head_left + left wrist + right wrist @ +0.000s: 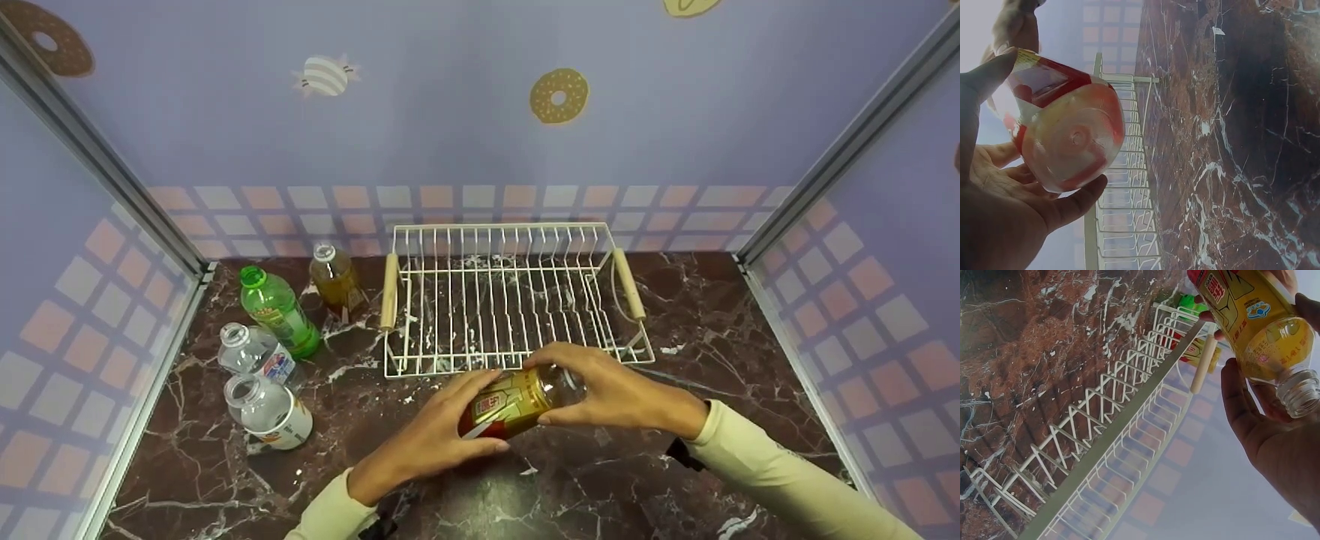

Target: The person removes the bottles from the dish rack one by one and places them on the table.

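Note:
A clear plastic bottle (510, 403) with a yellow and red label lies tilted between my two hands, just in front of the wire rack. My left hand (431, 441) grips its base end, thumb on the near side and fingers on the far side. Around the shoulder and neck end, my right hand (611, 391) holds it between thumb and fingers. The right wrist view shows the bare, threaded neck of the bottle (1266, 337) without a cap. In the left wrist view the underside of the bottle (1078, 138) faces the camera.
A white wire dish rack (502, 270) with wooden handles stands behind the hands. To its left are an amber bottle (337, 281), a green bottle (281, 311) and two clear bottles, one labelled white (289, 424), one blue and red (251, 351). Walls border the dark marbled countertop (360, 465).

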The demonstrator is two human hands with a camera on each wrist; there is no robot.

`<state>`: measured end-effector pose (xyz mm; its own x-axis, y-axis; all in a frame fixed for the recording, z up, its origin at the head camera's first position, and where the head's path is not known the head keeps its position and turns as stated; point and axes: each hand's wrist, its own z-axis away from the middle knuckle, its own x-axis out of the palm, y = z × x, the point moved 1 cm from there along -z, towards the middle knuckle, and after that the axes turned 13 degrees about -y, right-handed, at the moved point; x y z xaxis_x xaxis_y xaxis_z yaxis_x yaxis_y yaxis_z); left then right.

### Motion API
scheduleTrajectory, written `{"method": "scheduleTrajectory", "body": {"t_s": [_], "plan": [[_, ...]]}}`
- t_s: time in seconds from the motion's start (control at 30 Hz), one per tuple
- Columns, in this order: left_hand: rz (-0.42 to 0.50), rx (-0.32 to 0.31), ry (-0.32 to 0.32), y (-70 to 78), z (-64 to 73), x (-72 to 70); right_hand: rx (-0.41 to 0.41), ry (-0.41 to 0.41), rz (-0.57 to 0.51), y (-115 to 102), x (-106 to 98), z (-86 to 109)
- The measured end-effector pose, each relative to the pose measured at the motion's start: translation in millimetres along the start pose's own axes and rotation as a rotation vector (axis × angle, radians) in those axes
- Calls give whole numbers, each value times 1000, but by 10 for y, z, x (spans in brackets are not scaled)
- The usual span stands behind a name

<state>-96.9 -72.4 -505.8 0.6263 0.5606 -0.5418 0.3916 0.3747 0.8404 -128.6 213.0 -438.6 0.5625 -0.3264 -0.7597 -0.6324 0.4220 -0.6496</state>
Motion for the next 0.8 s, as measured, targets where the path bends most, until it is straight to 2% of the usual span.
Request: {"method": "scheduleTrajectory", "body": {"t_s": [0.27, 0.47, 0.63, 0.8], "plan": [[-14, -28, -8, -10, -39, 31, 5, 17, 62, -57, -5, -14], [-20, -32, 9, 0, -41, 72, 48, 12, 78, -109, 0, -34], [-17, -42, 25, 7, -62, 115, 84, 9, 64, -135, 1, -51], [-12, -66, 45, 12, -101, 164, 74, 16, 44, -128, 7, -74]]}}
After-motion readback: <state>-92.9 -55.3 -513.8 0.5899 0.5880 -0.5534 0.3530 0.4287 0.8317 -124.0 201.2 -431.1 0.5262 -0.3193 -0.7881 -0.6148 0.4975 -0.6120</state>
